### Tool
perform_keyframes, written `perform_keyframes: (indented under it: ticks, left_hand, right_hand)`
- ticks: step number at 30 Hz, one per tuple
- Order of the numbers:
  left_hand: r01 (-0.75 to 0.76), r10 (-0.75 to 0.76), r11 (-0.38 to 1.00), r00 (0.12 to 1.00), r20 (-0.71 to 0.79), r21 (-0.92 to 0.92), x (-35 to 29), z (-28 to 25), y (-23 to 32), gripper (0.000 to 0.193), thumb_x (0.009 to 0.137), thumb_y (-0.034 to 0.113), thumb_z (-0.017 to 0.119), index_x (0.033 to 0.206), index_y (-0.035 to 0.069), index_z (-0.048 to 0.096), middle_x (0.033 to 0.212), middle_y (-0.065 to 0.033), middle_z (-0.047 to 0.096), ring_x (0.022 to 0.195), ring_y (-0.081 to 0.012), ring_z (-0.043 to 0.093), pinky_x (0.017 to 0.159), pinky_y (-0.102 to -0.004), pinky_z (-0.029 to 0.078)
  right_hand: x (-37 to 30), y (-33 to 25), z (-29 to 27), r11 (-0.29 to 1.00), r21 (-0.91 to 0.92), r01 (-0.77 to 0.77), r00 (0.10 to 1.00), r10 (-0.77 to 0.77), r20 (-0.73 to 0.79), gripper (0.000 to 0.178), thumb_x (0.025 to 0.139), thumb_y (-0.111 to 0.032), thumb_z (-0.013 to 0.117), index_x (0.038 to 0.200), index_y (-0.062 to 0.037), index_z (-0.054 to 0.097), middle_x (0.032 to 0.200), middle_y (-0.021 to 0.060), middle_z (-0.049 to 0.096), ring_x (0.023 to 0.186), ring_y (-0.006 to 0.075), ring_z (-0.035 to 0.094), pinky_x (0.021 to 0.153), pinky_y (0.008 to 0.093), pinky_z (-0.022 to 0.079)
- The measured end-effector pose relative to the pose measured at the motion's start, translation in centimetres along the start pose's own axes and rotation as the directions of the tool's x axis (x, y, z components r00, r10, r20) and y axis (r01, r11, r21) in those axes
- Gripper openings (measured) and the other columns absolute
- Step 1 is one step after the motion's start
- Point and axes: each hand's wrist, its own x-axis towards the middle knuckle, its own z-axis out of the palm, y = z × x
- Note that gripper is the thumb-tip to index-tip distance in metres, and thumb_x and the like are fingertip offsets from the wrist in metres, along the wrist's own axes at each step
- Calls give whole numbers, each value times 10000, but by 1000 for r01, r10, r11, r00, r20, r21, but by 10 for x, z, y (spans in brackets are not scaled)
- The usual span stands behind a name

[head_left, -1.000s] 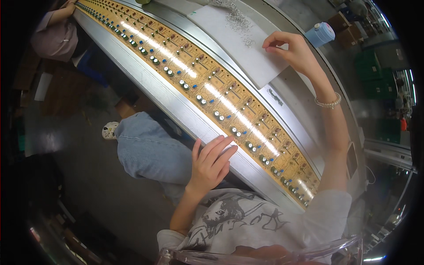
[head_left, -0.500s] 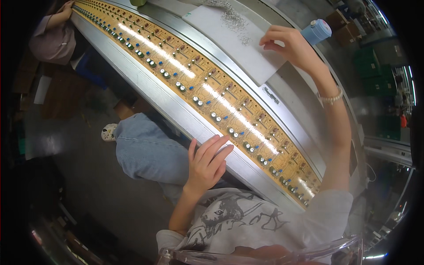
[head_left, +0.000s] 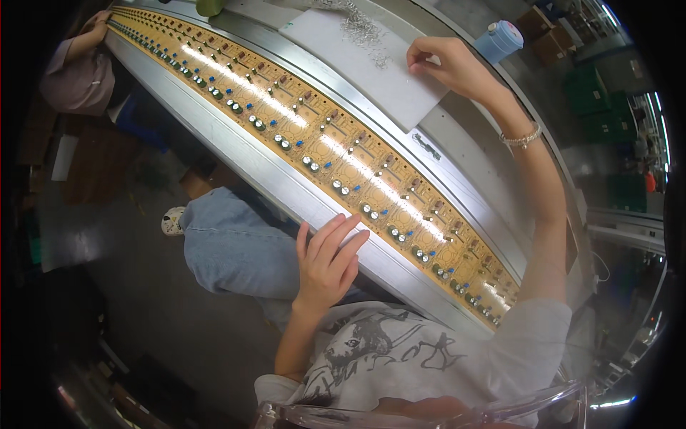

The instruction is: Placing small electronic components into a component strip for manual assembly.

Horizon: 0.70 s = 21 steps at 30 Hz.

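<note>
A long row of tan circuit boards [head_left: 286, 132] runs diagonally along a metal rail, carrying silver-topped capacitors and small blue parts. My left hand [head_left: 327, 264] is open, its fingers spread over the near metal rail [head_left: 264, 171] beside the boards. Across the boards, my right hand [head_left: 454, 66] hovers at the right end of a white board [head_left: 364, 64]. Thumb and fingertips are pinched together; whatever they hold, if anything, is too small to make out. A scatter of small silver wire-like parts [head_left: 363, 32] lies on the white board, left of this hand.
A light blue lidded cup [head_left: 499, 43] stands beyond my right hand. A small dark green part [head_left: 426, 146] lies on the far metal ledge. At the far left end, another person's hand [head_left: 98, 25] touches the row. A green object [head_left: 209, 7] sits at the top.
My right hand's fingertips have come together into a pinch, and the hand has shifted slightly left. My left hand stays at the rail. The whole view has shifted a little.
</note>
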Motion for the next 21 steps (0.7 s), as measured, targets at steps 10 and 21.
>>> perform_keyframes:
  ticks: [10, 21]
  left_hand:
    - [-48, 46, 998, 998, -46, -51, 14, 0, 2, 380, 761, 42, 595, 1132, 107, 640, 1265, -65, 606, 1177, -220, 554, 1142, -486, 176]
    - [-26, 22, 998, 998, -57, -58, 22, 10, 0, 346, 776, 40, 557, 1100, 108, 659, 1245, -62, 622, 1164, -209, 565, 1146, -456, 168]
  right_hand:
    - [-16, -12, 9, 899, -437, 40, 974, -132, -182, 53, 802, -26, 676, 849, -48, 662, 846, 22, 647, 781, 176, 584, 827, 290, 450]
    - [-83, -64, 27, 943, 327, -54, 992, 13, 128, 19, 786, -58, 693, 783, -43, 704, 770, 13, 593, 693, 130, 485, 673, 260, 413]
